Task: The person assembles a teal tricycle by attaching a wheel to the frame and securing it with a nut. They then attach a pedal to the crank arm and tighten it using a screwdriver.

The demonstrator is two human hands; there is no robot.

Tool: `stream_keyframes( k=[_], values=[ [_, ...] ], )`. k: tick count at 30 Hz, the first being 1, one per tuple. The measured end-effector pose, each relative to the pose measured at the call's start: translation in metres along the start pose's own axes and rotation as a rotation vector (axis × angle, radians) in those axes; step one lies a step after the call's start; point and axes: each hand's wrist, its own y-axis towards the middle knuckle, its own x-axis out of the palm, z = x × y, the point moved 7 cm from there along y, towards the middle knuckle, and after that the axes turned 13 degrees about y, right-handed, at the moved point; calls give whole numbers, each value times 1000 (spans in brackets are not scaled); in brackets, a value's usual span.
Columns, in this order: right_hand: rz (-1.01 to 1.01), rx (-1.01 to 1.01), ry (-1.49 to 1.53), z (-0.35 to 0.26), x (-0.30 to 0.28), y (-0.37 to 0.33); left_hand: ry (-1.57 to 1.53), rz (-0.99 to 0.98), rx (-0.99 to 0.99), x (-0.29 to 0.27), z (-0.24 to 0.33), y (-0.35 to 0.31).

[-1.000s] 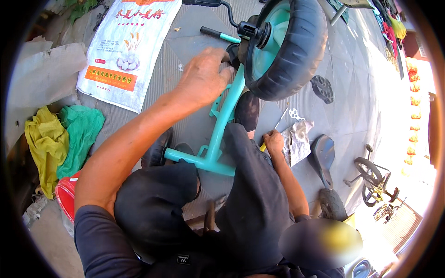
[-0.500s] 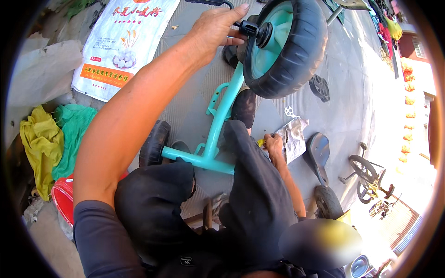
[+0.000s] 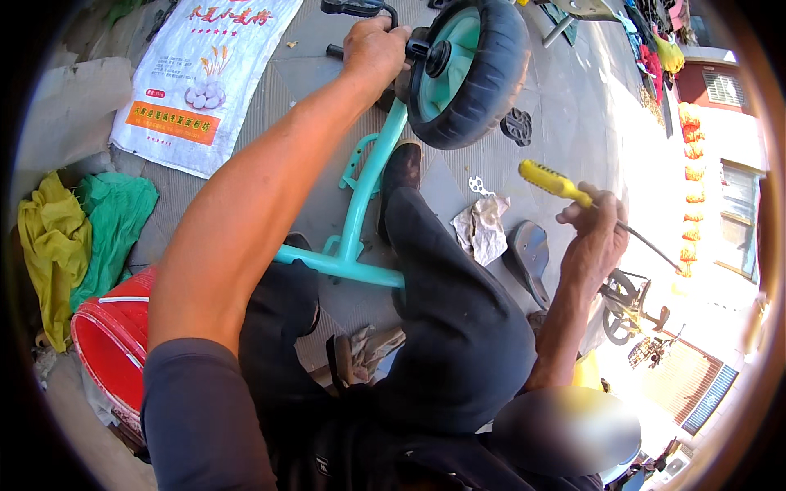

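Note:
My left hand (image 3: 372, 53) is closed round the black pedal crank beside the hub of a child's tricycle wheel (image 3: 485, 78). The wheel has a ribbed black tyre and a turquoise centre. A black pedal (image 3: 354, 6) sticks out past my knuckles. From the wheel the turquoise frame (image 3: 364, 200) runs down between my legs to a crossbar. Raised on the right, my right hand (image 3: 591, 237) grips a screwdriver (image 3: 553, 180); its yellow handle points up and left, and its long shaft slants down to the right, clear of the tricycle.
On the paving lie a loose pedal (image 3: 517, 127), a flat multi-hole spanner (image 3: 479, 186), a crumpled silvery packet (image 3: 483, 227) and a black saddle (image 3: 528, 258). Leftward are a printed white sack (image 3: 192, 82), green plastic (image 3: 115, 217) and a red bucket (image 3: 106, 327). Small bicycles (image 3: 626, 307) stand far right.
My right hand has lifted from beside the silvery packet, carrying the screwdriver up and to the right. The left hand and wheel appear a little further left and higher; the grip remains.

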Motion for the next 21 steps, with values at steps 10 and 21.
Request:
stream_keyframes(
  k=[10, 21],
  values=[
    [-728, -178, -45, -96, 166, 34, -49, -186, 56, -3, -8, 6],
    [-901, 50, -167, -15, 208, 79, -131, -285, 33, -5, -6, 6]
  ],
)
